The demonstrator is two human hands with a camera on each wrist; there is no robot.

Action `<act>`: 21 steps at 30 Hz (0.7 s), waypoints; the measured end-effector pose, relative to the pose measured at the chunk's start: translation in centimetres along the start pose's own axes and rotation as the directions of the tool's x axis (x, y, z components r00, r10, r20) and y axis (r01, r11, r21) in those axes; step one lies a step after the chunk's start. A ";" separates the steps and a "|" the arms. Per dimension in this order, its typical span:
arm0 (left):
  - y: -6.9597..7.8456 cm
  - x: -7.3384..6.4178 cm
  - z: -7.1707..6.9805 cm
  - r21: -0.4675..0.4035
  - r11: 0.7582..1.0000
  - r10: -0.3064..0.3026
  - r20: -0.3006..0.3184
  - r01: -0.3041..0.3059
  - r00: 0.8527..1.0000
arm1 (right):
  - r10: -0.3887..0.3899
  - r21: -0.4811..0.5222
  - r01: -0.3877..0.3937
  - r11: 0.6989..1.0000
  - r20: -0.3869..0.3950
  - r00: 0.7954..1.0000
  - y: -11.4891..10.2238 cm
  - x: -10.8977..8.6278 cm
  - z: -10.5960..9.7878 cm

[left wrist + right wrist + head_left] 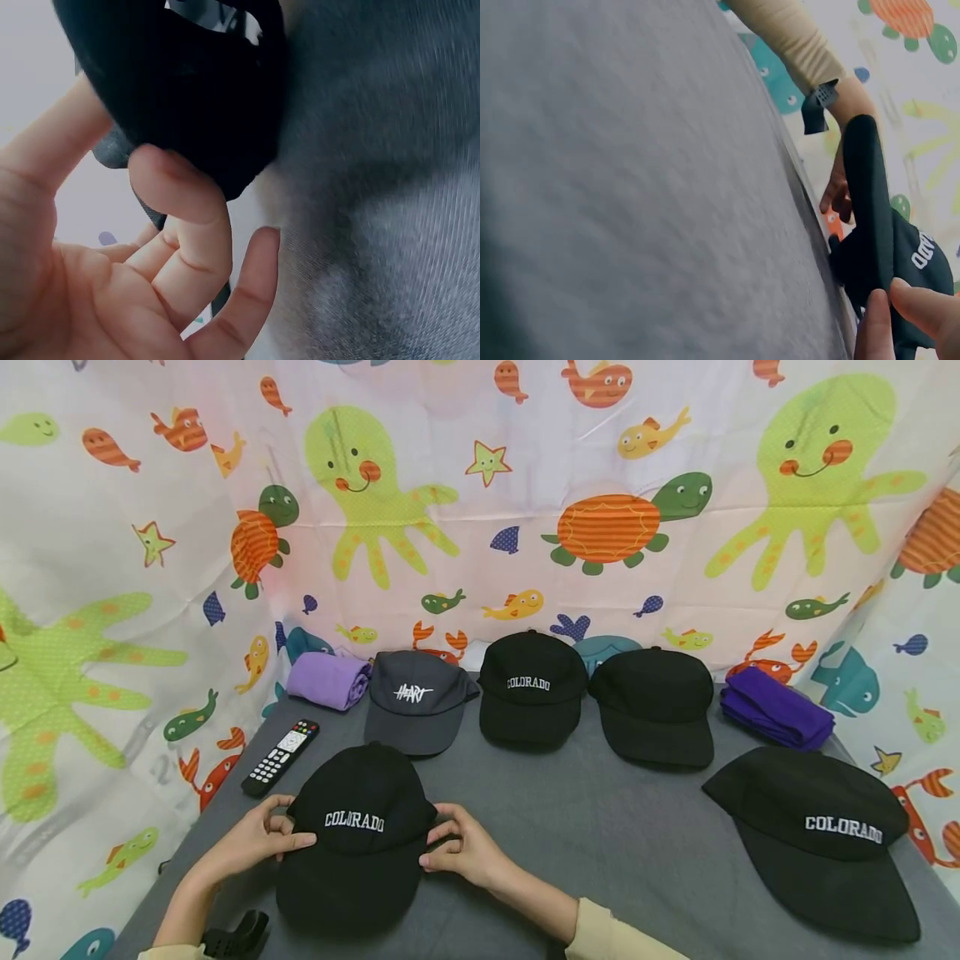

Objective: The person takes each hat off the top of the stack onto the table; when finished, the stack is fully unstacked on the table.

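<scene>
A black cap lettered COLORADO (360,835) lies at the near left of the grey table (585,827), brim towards me. My left hand (273,837) grips its left side, thumb on the front panel and fingers curled behind. In the left wrist view the cap's edge (187,90) sits between thumb and bent index finger (187,217). My right hand (450,845) pinches the cap's right side. The right wrist view shows the cap (874,225) edge-on, my right fingertips (900,315) on it and the left hand (836,191) beyond.
Along the back stand a grey HEART cap (416,702), a black COLORADO cap (531,689) and a plain black cap (654,702). Another COLORADO cap (817,835) lies at near right. Folded purple cloths (330,681) (776,708) flank the row; a remote (280,757) lies left.
</scene>
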State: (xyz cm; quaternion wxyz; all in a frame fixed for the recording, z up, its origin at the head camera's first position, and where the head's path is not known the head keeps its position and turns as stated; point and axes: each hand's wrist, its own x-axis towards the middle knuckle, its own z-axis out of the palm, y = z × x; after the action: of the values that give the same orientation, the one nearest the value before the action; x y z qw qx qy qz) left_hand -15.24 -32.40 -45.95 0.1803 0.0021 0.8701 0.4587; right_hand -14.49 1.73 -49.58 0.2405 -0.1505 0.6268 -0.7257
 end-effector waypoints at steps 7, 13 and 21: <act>-1.0 1.3 -0.6 0.048 0.999 0.002 -0.031 -0.001 1.000 | 0.007 -0.076 -0.008 0.997 -0.004 1.000 0.0 1.5 -0.3; -1.0 1.9 -1.0 0.084 0.996 0.018 -0.079 -0.011 0.997 | 0.010 -0.178 -0.006 0.984 0.021 1.000 0.0 2.4 -0.2; -0.7 2.2 -1.2 0.187 0.982 0.013 -0.127 0.011 0.992 | -0.013 -0.187 0.014 0.982 0.008 1.000 -0.1 3.0 0.1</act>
State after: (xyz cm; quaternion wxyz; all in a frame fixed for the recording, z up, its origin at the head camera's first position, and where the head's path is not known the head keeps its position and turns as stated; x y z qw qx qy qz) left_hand -17.55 -33.40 -46.58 0.1233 -0.0100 0.9191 0.3741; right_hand -16.95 0.00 -49.67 0.2225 -0.1791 0.6903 -0.6648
